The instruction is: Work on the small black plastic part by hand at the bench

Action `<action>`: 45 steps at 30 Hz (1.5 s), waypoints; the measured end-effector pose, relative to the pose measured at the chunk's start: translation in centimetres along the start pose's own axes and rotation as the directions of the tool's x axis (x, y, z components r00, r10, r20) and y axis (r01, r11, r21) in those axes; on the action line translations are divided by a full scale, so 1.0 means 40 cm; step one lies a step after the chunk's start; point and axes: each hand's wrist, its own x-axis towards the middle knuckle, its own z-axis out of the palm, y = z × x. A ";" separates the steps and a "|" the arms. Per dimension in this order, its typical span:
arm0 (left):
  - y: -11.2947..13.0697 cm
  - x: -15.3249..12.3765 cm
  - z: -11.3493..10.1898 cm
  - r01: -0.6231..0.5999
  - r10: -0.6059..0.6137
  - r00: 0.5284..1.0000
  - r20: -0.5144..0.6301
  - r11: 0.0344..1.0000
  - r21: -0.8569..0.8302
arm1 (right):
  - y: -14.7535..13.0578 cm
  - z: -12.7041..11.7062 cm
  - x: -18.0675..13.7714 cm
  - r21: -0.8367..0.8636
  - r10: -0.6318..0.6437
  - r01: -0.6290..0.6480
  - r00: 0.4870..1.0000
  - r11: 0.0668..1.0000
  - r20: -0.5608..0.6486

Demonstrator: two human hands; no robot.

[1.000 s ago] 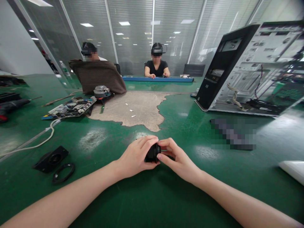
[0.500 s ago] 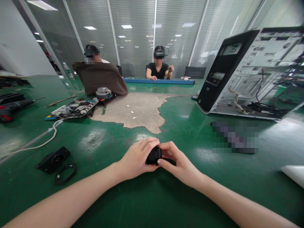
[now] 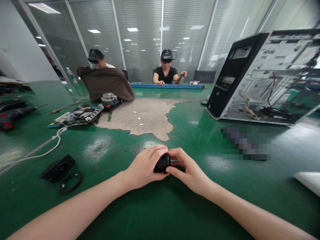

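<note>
My left hand (image 3: 143,166) and my right hand (image 3: 187,170) meet over the green table (image 3: 160,206), both gripping a small black part (image 3: 162,163) that looks like a little speaker. The left fingers curl over its top and left side. My right thumb and fingers pinch its right side. Most of the part is hidden by the fingers. A similar black speaker (image 3: 58,168) and a loose black ring (image 3: 70,182) lie on the table to the left, apart from both hands.
An open computer case (image 3: 265,80) stands at the right. A circuit board (image 3: 75,116), a white cable (image 3: 42,150) and tools (image 3: 12,115) lie at the left. A worn bare patch (image 3: 142,116) marks the table's middle. Two people sit at the far end. A white object (image 3: 308,181) lies far right.
My hands stay closed on the black part and barely shift. The view has tilted slightly. The far person in black has raised and moved one hand.
</note>
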 end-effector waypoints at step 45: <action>-0.003 0.004 0.004 -0.010 0.010 1.000 0.003 1.000 0.016 | 0.015 0.005 0.005 0.038 -0.048 0.049 0.998 0.998 -0.044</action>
